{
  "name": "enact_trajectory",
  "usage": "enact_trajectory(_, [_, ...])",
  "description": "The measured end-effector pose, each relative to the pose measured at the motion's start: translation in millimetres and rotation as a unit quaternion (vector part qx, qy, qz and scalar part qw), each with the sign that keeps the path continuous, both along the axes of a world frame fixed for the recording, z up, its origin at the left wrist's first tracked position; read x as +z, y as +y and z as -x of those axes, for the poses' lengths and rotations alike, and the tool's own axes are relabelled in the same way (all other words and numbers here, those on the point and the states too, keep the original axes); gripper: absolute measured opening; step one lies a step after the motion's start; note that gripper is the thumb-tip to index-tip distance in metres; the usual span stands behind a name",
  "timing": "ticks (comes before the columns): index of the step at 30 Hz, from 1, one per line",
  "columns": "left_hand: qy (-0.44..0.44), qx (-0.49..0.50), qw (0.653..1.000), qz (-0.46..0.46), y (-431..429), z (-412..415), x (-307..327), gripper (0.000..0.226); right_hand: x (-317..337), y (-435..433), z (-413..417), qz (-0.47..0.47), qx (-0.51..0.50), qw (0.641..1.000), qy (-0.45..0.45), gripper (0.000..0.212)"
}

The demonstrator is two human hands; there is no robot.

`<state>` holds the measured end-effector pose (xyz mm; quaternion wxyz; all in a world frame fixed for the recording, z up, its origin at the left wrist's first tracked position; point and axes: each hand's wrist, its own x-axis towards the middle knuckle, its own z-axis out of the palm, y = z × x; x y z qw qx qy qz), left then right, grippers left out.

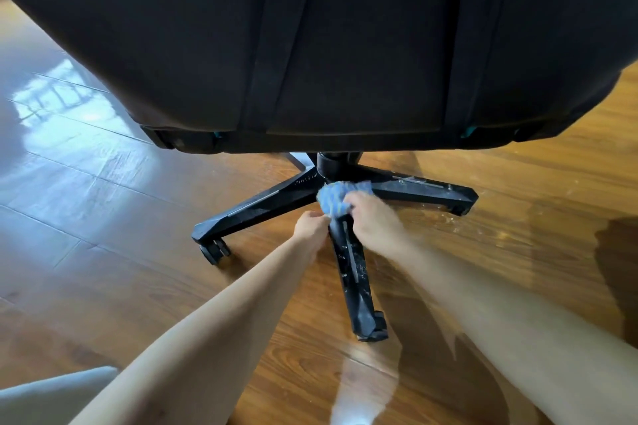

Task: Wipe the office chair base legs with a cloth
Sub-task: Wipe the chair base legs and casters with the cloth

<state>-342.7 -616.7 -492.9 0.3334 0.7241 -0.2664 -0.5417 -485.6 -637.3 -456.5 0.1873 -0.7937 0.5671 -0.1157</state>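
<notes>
A black office chair fills the top of the view, its backrest (pixel 310 38) hiding the seat. Below it the black star base shows three legs: a left leg (pixel 255 210), a right leg (pixel 424 188) and a near leg (pixel 355 276) speckled with pale dust. A blue cloth (pixel 333 197) is bunched at the hub end of the near leg. My right hand (pixel 374 221) grips the cloth and presses it on the leg. My left hand (pixel 310 226) is closed against the left side of the same leg, just below the cloth.
Glossy wooden plank floor (pixel 103 190) lies all around, with pale dust specks to the right of the base. Castors (pixel 214 252) sit under the leg tips. A light grey fabric edge (pixel 51 397) shows at the bottom left corner.
</notes>
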Motion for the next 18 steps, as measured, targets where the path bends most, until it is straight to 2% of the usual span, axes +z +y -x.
enact_trajectory(4, [-0.047, -0.056, 0.997, 0.008, 8.6, 2.3, -6.0, 0.048, -29.2, 21.6, -4.0, 0.028, 0.009, 1.000, -0.002, 0.070])
enact_trajectory(7, [-0.001, -0.052, 0.999, 0.003, 11.0, 6.0, -4.6, 0.050, -35.5, 19.7, -4.1, 0.032, 0.051, 0.998, 0.022, 0.083])
enact_trajectory(10, [0.019, -0.047, 0.999, -0.007, 8.9, 8.4, -1.8, 0.048, -33.0, 2.2, -3.9, 0.022, 0.100, 0.994, 0.039, 0.084])
enact_trajectory(14, [0.049, -0.033, 0.998, -0.007, 15.2, 6.8, -6.8, 0.053, -26.4, -14.0, -23.2, 0.028, 0.096, 0.995, 0.021, 0.075])
enact_trajectory(18, [0.002, -0.049, 0.997, 0.062, 19.4, 15.1, -13.7, 0.058, -34.4, 1.3, -7.5, 0.033, 0.084, 0.996, 0.008, 0.075])
